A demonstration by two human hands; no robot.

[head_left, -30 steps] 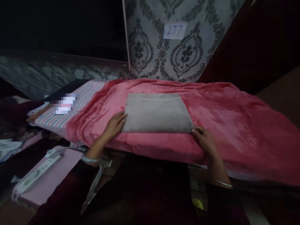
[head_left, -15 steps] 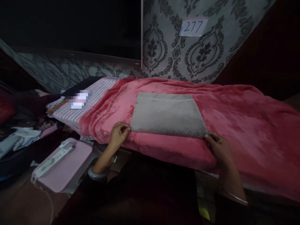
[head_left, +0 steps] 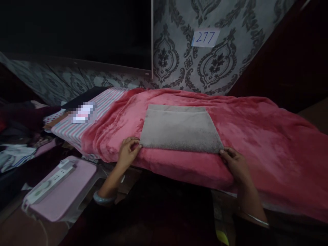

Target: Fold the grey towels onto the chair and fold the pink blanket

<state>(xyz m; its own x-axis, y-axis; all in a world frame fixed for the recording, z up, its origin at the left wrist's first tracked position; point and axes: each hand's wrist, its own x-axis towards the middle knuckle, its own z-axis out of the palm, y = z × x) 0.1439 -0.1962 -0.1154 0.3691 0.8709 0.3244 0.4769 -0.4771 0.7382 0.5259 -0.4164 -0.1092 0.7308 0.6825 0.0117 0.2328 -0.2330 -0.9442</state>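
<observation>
A grey plush cloth (head_left: pixel 179 130), folded over so that a narrow strip of its under layer shows at the far edge, lies on a pink fleece blanket (head_left: pixel 246 136). My left hand (head_left: pixel 128 151) pinches the cloth's near left corner between thumb and fingers. At the near right corner my right hand (head_left: pixel 234 162) does the same. The near edge runs fairly straight between both hands.
Left of the blanket are striped bedding (head_left: pixel 102 106) and a pink stool (head_left: pixel 79 177) bearing a white power strip (head_left: pixel 51 184). Clothes (head_left: pixel 15 157) are heaped at far left. Behind stand a dark screen (head_left: pixel 77 30) and a patterned wall with a "277" paper (head_left: pixel 205 37).
The view has shifted slightly, moving the scene a little left and down in the picture. Both hands keep their pinch on the cloth's near corners, and the cloth looks the same.
</observation>
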